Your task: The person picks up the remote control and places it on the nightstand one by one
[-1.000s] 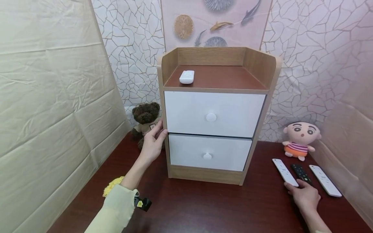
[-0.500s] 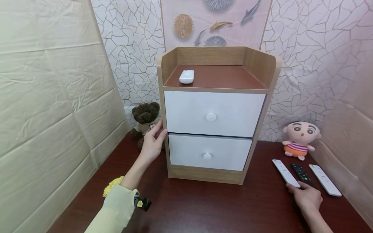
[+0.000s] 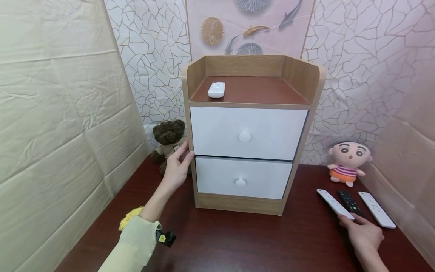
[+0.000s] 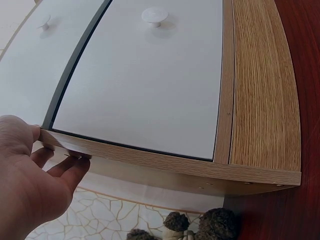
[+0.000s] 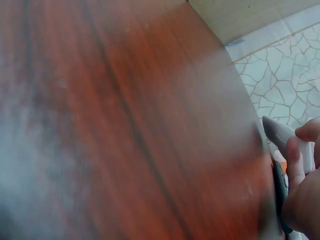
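While the bench (image 3: 234, 241) carries the whole lot, the two-drawer cabinet (image 3: 249, 149) stands around its middle and the plush doll (image 3: 348, 166) sits near the back right corner. Left hand (image 3: 176, 166) has fingers clamped on the cabinet's left front edge, my guess is to steady it. Right hand (image 3: 365, 234) pinches the near end of a white remote (image 3: 334, 204) toward the bench's right edge, probably because that end's handiest; can't tell if it's fully lifted. Second white remote (image 3: 377, 209) lies further right, black remote (image 3: 349, 202) between them.
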The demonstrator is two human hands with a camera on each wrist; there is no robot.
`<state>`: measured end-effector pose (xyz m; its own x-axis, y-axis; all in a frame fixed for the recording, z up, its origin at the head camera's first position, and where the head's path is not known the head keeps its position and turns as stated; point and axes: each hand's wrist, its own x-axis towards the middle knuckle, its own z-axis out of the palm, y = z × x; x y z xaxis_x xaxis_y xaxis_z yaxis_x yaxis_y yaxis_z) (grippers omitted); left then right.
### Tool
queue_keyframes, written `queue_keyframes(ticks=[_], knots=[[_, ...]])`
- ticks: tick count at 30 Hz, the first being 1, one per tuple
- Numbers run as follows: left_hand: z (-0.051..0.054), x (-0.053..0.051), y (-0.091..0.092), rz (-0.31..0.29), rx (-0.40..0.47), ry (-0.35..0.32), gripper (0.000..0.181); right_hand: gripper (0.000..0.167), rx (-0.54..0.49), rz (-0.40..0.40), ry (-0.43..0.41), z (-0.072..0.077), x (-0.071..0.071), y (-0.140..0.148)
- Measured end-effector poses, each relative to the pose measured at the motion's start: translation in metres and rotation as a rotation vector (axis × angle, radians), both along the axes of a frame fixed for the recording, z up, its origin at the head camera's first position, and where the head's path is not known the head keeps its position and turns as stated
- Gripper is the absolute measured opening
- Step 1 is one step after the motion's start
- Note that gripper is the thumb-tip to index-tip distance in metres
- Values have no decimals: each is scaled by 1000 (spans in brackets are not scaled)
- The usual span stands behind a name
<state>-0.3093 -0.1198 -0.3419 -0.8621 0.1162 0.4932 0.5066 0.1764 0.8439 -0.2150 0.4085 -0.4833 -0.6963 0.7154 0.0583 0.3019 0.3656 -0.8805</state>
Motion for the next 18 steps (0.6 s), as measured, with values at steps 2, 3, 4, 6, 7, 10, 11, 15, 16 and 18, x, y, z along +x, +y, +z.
queue_keyframes(ticks=[2,3,4,6,7,10,11,15,16,18], knots=[[0,0,0,0,4,6,56,50,-33,-23,21,2,3,2],[0,0,0,1,6,8,56,41,-56,-34,33,3,5,3],[0,0,0,2,7,10,56,30,-84,-40,48,4,7,4],[0,0,0,2,12,14,56,8,-154,-55,81,8,11,6],[0,0,0,3,12,16,56,16,-200,-59,110,10,13,6],[0,0,0,-1,14,15,56,34,-326,-61,199,18,19,7],[0,0,0,-2,14,15,56,36,-365,-65,227,20,21,7],[0,0,0,0,8,15,56,36,-457,-87,321,30,28,7],[0,0,0,0,7,15,56,36,-477,-95,339,32,30,7],[1,0,0,-3,6,18,56,35,-521,-106,381,36,33,8]])
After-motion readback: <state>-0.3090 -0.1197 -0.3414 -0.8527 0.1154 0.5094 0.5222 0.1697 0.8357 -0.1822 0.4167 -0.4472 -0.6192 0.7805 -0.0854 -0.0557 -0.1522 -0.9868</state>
